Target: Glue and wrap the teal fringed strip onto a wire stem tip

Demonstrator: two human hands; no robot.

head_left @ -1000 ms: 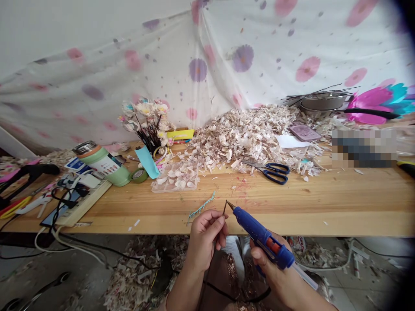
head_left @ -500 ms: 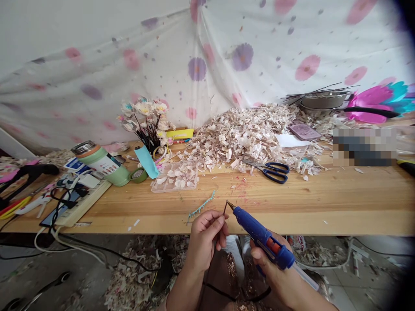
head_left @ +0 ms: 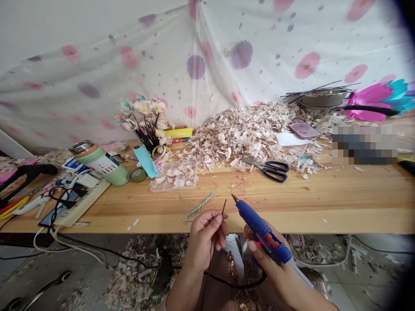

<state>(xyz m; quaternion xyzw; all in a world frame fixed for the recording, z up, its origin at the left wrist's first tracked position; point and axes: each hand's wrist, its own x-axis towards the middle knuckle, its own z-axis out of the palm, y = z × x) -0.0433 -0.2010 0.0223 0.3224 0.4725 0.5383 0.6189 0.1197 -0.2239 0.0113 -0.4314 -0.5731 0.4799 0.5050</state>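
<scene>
My left hand (head_left: 207, 235) pinches a thin dark brown stem (head_left: 224, 206), its tip pointing up above the table's front edge. In my right hand (head_left: 270, 263) is a blue hot glue gun (head_left: 259, 226), a translucent glue stick coming out of its rear. The gun's brass nozzle lies just right of the stem's tip, a small gap between them. A strip of teal fringe (head_left: 201, 204) rests on the wooden table (head_left: 324, 194) beyond my left hand. Behind it, a clear plastic tray (head_left: 157, 185) holds pale petals.
A big heap of pale petals (head_left: 246, 129) covers the back of the table. Scissors with dark blue handles (head_left: 275, 171) lie before it. To the left are a green thermos (head_left: 110, 166), a power strip (head_left: 87, 203) with cables, and a bunch of handmade flowers (head_left: 145, 112).
The glue gun's nozzle has moved away from the stem's tip, up and to the right. My left hand has stayed nearly in place with the stem.
</scene>
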